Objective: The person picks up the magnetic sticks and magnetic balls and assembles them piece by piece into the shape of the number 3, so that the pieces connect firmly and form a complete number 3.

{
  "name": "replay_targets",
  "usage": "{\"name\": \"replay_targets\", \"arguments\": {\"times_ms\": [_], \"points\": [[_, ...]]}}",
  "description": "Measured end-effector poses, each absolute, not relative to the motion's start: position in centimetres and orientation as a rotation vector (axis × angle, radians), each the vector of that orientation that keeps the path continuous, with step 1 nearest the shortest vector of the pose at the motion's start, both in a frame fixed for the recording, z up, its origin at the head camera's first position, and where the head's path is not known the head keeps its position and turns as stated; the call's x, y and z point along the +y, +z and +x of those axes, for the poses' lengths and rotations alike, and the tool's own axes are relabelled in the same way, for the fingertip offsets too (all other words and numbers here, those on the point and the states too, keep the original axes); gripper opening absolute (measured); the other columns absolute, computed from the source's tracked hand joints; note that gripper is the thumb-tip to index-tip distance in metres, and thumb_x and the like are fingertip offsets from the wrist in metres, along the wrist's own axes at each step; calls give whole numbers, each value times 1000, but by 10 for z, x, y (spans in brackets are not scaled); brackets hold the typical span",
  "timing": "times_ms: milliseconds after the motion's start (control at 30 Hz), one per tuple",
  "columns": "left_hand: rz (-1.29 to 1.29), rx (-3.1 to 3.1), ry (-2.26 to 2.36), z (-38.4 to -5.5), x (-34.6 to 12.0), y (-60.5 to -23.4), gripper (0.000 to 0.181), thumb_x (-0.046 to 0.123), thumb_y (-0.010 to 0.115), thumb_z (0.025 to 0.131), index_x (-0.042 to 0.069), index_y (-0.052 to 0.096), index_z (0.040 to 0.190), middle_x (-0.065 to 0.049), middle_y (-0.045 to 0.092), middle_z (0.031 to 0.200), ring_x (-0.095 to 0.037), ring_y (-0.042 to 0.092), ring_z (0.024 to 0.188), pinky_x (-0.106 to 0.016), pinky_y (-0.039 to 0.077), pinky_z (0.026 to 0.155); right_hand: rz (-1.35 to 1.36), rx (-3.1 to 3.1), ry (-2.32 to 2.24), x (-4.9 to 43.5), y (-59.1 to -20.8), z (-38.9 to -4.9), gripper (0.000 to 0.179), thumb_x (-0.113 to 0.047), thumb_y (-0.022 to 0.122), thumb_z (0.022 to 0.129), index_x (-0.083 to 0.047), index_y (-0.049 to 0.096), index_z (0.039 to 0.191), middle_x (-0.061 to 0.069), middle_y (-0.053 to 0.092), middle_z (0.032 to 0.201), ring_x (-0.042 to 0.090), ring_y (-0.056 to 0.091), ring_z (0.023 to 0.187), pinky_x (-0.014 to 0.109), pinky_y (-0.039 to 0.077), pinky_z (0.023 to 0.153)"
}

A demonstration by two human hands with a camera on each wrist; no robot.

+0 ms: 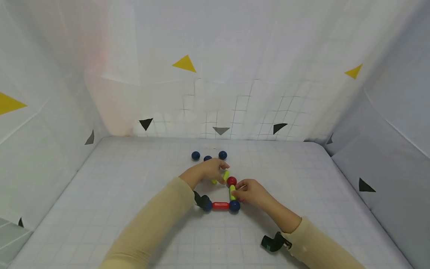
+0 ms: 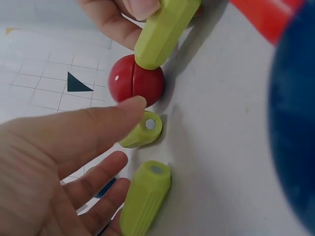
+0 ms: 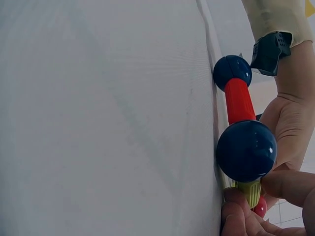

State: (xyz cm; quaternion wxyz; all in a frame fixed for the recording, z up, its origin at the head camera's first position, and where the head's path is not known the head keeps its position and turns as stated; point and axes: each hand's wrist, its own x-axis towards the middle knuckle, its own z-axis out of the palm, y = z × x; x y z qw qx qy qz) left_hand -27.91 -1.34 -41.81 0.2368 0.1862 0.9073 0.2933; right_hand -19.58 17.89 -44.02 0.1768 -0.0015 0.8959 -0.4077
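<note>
My right hand (image 1: 252, 192) pinches a yellow-green magnetic rod (image 1: 232, 192) between thumb and fingers. This rod joins a red ball (image 1: 231, 181) to a blue ball (image 1: 234, 206); a red rod (image 1: 220, 206) links that to another blue ball (image 3: 232, 73), partly covered by the left wrist's camera in the head view. My left hand (image 1: 209, 170) reaches over a second yellow-green rod (image 2: 149, 129), fingers spread. In the left wrist view its thumb overlaps that rod and the red ball's edge; contact is unclear. A third yellow-green rod (image 2: 146, 196) lies beside its fingers.
Farther back are three loose blue balls: one at left (image 1: 196, 155), one at right (image 1: 223, 155), and a middle one (image 1: 208, 158) partly behind the left hand. The white gridded tabletop (image 1: 117, 186) meets white sheet walls at the back and sides.
</note>
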Motion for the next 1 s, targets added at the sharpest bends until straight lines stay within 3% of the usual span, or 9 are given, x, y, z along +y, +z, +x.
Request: {"name": "replay_targets", "arguments": {"times_ms": [433, 633, 1000], "points": [[505, 2513, 766, -283, -10, -425, 56, 17, 86, 79, 23, 65, 131, 1, 60, 130, -18, 54, 113, -39, 45, 103, -10, 2548, -1153, 178, -441, -195, 31, -24, 75, 90, -3, 66, 110, 3, 69, 81, 17, 61, 70, 29, 52, 64], [482, 2532, 758, -279, -7, -420, 54, 16, 85, 80, 18, 64, 130, 0, 62, 125, -17, 56, 106, -34, 48, 99, -11, 2547, -1154, 178, -441, -195, 30, -24, 75, 90, -3, 66, 110, 3, 68, 81, 17, 61, 70, 29, 52, 65], [514, 2569, 710, -279, -11, -415, 54, 26, 83, 84, 14, 62, 132, -3, 62, 125, -18, 55, 106, -34, 47, 101, -16, 2544, -1145, 179, -439, -194, 33, -26, 75, 91, -3, 66, 112, 3, 69, 83, 17, 62, 71, 29, 53, 66]]}}
